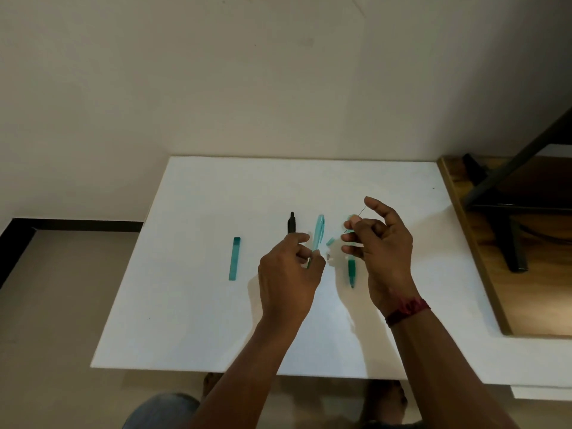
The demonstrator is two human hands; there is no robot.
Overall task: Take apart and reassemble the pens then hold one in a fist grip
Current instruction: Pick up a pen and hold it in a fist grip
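Observation:
Pen parts lie spread on a white table (192,305). My left hand (288,274) holds the near end of a translucent teal barrel (318,232), which points away from me. My right hand (383,243) pinches a thin dark refill (360,213) between thumb and fingertips, a little right of the barrel. Below that hand a green pen part (351,272) lies on the table, partly hidden by my fingers. A small teal piece (330,241) sits between my hands. A black pen (291,222) lies just left of the barrel. A flat teal piece (234,258) lies further left.
The table stands against a beige wall. On the right is a wooden surface (483,274) with a black metal stand (507,193) on it. My knees and feet show under the table's near edge.

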